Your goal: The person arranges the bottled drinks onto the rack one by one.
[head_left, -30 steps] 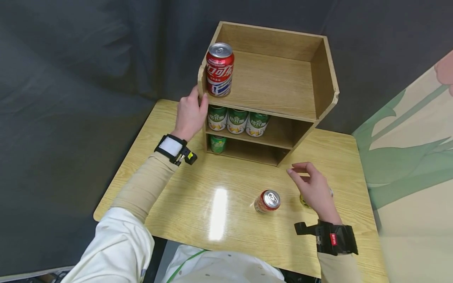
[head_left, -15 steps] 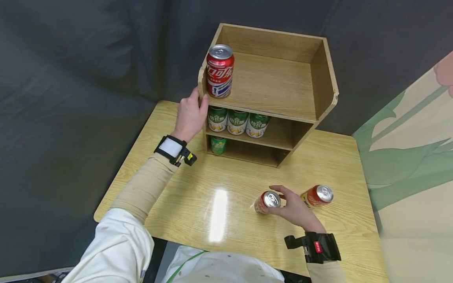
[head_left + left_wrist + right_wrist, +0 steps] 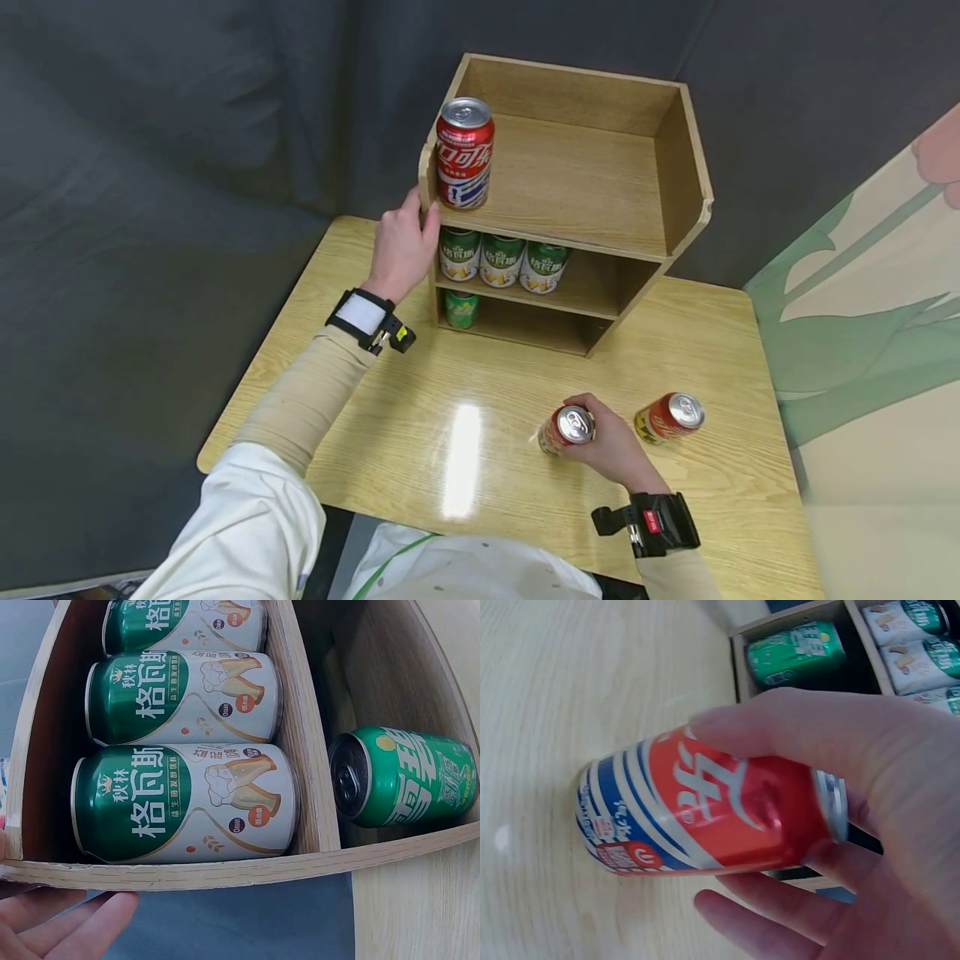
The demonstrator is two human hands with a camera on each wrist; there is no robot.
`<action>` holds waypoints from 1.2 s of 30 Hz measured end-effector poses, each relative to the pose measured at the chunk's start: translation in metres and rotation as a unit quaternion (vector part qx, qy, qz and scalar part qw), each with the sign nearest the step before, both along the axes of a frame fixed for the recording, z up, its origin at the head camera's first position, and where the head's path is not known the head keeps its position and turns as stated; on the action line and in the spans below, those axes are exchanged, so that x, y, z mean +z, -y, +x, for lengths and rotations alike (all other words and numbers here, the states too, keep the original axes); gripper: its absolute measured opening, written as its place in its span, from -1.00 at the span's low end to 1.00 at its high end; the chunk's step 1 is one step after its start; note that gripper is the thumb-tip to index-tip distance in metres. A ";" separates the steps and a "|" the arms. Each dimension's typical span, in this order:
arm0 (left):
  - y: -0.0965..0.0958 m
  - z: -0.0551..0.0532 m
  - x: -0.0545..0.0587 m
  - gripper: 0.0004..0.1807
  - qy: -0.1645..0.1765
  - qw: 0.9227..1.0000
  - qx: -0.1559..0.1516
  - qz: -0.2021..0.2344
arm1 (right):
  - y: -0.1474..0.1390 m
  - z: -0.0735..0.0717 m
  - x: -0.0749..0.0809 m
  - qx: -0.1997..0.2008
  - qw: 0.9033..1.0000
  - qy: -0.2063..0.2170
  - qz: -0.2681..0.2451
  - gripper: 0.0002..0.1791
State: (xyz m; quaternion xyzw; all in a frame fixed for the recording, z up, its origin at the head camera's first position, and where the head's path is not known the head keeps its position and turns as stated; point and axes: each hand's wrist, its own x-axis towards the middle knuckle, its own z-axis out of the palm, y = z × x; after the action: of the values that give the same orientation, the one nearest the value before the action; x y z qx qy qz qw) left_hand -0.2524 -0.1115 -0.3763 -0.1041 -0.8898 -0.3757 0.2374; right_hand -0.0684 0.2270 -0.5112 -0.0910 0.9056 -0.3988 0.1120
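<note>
The right grip (image 3: 611,446) is curled about a red can (image 3: 566,427), pinching it between thumb and fingers; the can is upright on the near part of the pale wooden surface (image 3: 360,417), to the right of a bright patch of reflected light (image 3: 462,458); its lid end sits toward the palm, and blue and white stripes ring its lower part. A second can (image 3: 670,417), red with yellow low on its side, stands to the right of that grip, apart from it. The left grip (image 3: 403,246) holds the left side panel of a wooden shelf unit (image 3: 570,171) on the far part of the surface; its thumb is at the front edge, its fingers (image 3: 82,926) on the outer face. On the unit's top level, at the left, stands a red soda can (image 3: 466,158); below it, three green-and-white cans (image 3: 501,258) line up in the middle compartment; at the left of the bottom compartment is a green can (image 3: 420,776). A dark curtain (image 3: 187,167) hangs behind.
</note>
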 end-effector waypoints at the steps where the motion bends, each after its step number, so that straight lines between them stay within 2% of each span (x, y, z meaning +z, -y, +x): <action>1: 0.000 0.000 0.000 -0.60 -0.001 1.000 0.000 -0.001 | 0.000 -0.001 -0.001 -0.002 1.000 0.000 0.003 -0.23; 8: 0.000 0.000 -0.001 -0.61 -0.006 1.000 -0.001 -0.003 | 0.000 -0.006 -0.005 0.000 1.000 0.017 0.020 -0.27; 13: 0.002 -0.001 -0.003 -0.60 -0.007 1.000 0.002 -0.004 | 0.000 -0.009 -0.011 0.001 1.000 0.022 0.015 -0.30; 19: 0.001 -0.001 -0.002 -0.59 -0.004 1.000 0.001 -0.004 | 0.002 -0.011 -0.024 -0.020 0.999 0.029 0.007 -0.31; 24: 0.000 -0.001 -0.002 -0.59 -0.003 1.000 0.001 -0.005 | 0.004 -0.011 -0.028 -0.036 0.998 0.040 0.016 -0.30; 36: -0.001 0.000 -0.002 -0.60 -0.010 1.000 0.002 -0.004 | 0.006 -0.006 -0.032 -0.039 0.999 0.010 0.013 -0.26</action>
State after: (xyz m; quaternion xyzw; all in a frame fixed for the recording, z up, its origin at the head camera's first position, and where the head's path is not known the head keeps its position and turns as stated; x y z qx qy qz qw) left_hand -0.2521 -0.1109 -0.3780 -0.1068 -0.8892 -0.3703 0.2466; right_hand -0.0740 0.2205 -0.5430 -0.0502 0.9122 -0.3924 0.1064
